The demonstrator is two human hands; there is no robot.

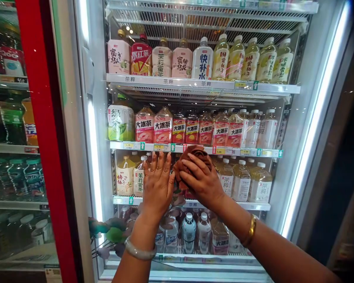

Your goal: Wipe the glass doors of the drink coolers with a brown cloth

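Observation:
My left hand [157, 184] is raised with its fingers stretched out and flat, palm toward the drinks cooler, and it holds nothing. A pale bangle [140, 250] circles that wrist. Just to its right, my right hand [205, 179] presses over a bunched brown cloth [184, 169], fingers curved round it. On the right wrist sits a gold bangle [250, 231]. Both hands are in front of the cooler's middle shelves, apparently against a glass door [177, 232] that carries faint leaf reflections. Bottles behind the cloth are partly hidden.
Shelves of bottled drinks fill the cooler, with a price rail [194, 148] along one shelf edge. Light strips [315, 118] run down both sides. At left, past a red frame [47, 129], stands another cooler with bottles [17, 177].

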